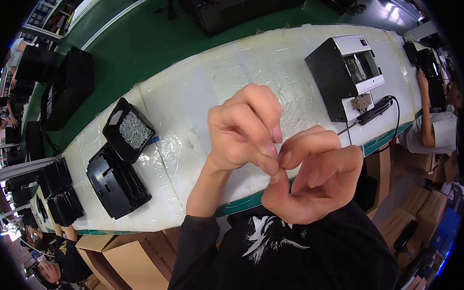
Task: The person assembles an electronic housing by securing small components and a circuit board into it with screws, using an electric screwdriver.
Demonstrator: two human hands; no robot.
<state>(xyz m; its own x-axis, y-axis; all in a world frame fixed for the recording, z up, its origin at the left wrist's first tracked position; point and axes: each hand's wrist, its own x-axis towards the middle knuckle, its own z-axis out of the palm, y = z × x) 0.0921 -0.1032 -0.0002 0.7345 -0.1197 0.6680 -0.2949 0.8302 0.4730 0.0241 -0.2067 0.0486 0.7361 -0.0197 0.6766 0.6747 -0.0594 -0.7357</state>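
My left hand [241, 127] and my right hand [317, 175] meet in front of my chest, above the near edge of the white-covered table [199, 90]. Thumb and fingers of each are pinched together, and the fingertips touch those of the other hand. Whatever lies between them, if anything, is too small or hidden to make out. To the left, a black bin [114, 131] full of small silver screws [134, 130] rests tilted against a stack of black plastic panels [113, 182].
At the right stands a black and silver screw feeder [329, 80], with a corded electric screwdriver [379, 111] beside it. Open cardboard boxes [136, 261] sit below the table's near edge. Co-workers are at both ends, one with an arm [426, 112] at the right.
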